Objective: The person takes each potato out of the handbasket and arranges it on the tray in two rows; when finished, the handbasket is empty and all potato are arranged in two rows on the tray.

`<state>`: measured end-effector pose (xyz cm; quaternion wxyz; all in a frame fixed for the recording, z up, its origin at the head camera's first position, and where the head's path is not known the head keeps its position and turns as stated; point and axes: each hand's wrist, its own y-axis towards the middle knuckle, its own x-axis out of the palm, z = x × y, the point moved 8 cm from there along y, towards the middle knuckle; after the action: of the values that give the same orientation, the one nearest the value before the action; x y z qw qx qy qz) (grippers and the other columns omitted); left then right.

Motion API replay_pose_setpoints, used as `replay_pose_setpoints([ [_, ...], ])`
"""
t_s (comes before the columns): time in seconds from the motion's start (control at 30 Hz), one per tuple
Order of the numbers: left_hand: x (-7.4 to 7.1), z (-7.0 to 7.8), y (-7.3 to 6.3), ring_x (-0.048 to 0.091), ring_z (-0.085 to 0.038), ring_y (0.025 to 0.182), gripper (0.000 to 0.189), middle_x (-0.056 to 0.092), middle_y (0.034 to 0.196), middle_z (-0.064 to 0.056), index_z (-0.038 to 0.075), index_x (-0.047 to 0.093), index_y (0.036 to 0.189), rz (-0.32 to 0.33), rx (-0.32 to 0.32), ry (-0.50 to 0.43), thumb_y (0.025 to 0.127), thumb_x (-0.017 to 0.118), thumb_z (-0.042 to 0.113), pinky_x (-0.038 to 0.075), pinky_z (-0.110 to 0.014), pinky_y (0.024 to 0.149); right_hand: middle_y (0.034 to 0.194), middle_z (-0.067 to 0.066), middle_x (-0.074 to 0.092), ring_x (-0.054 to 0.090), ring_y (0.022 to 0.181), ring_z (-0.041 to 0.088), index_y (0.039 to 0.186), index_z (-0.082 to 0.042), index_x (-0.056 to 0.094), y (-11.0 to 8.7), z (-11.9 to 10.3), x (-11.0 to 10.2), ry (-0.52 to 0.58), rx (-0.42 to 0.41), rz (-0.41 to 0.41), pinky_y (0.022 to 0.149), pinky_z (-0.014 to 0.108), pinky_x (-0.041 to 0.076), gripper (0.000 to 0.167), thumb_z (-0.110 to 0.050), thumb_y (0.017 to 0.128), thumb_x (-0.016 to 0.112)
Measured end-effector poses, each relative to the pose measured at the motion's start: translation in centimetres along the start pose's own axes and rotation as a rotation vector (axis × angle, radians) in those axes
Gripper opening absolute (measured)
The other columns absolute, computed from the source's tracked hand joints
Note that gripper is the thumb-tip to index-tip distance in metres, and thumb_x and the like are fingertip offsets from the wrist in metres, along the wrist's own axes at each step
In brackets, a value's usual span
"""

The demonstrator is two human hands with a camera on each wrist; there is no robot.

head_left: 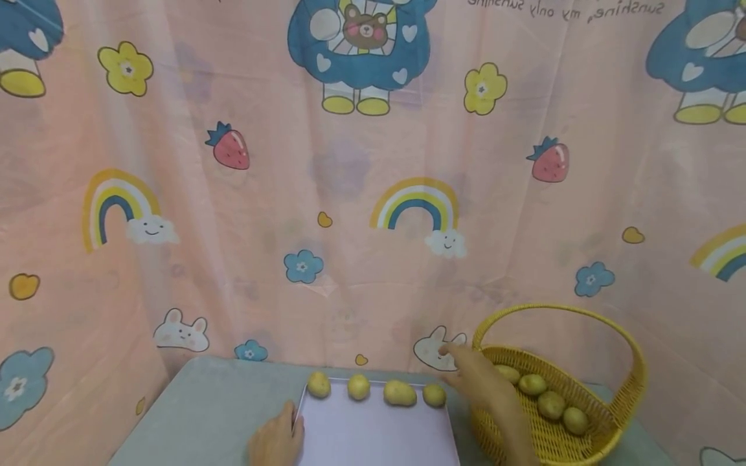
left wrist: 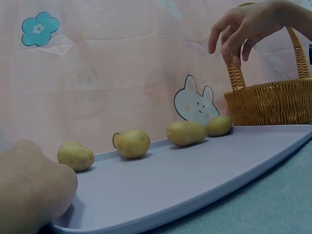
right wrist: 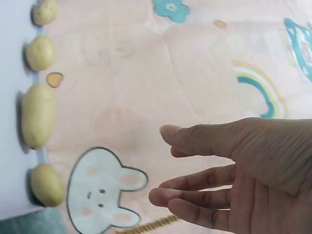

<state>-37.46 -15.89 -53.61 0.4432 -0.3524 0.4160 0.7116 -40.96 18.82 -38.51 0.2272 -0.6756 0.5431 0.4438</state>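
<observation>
A: What is filling most of the frame?
B: A peach-pink printed fabric sheet (head_left: 507,272) is hanging behind everything, and a grey-green worktop (head_left: 215,401) is stretching across the bottom.

A: And on it?
B: A yellow-brown woven basket with an arched handle (left wrist: 268,104) is standing at the lower right; a flat, pale lilac rectangular tray (head_left: 373,433) is lying at bottom centre.

A: What are the hands doing?
B: The right hand (head_left: 472,372) is hovering by the basket's left side, its fingers standing apart with nothing between them. The left hand (head_left: 276,440) is gripping the tray's left edge, fingers curling.

A: Where are the potatoes sitting?
B: Four yellowish-tan, smooth-skinned tray potatoes (head_left: 399,393) are forming a row along the far edge, the third from the left looking longest. Four basket potatoes (head_left: 550,405) are resting inside the basket, lower right.
</observation>
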Motion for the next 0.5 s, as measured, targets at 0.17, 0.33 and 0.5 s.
replay_pose_setpoints([
  [0.17,0.0,-0.1,-0.1,0.039,-0.014,0.052,0.028,0.041,0.057,0.004,0.017,0.049,0.082,0.015,0.013,-0.008,0.094,0.072,0.026,0.028,-0.03,0.052,0.102,0.009,0.07,0.066,0.089,0.018,0.129,0.001,0.063,-1.1,1.6,-2.6,0.06,0.025,0.016,0.075,0.036,0.056,0.038,-0.019,0.097,0.073],
  [0.33,0.0,-0.3,-0.2,0.038,-0.015,0.051,0.029,0.038,0.057,0.004,0.018,0.047,0.081,0.04,0.031,-0.019,0.094,0.072,0.025,0.028,-0.03,0.051,0.114,0.014,0.071,0.069,0.1,0.024,0.135,0.002,0.058,-2.6,4.2,-5.2,0.043,0.097,0.022,0.079,0.043,0.059,0.046,-0.027,0.101,0.069],
  [0.5,0.0,-0.3,-0.2,0.038,-0.015,0.051,0.029,0.038,0.056,0.004,0.018,0.047,0.081,0.044,0.033,-0.029,0.094,0.071,0.026,0.028,-0.031,0.051,0.107,0.017,0.072,0.07,0.095,0.027,0.136,0.004,0.055,-3.9,7.5,-7.5,-0.061,0.126,0.085,0.078,0.046,0.058,0.048,-0.028,0.103,0.067],
])
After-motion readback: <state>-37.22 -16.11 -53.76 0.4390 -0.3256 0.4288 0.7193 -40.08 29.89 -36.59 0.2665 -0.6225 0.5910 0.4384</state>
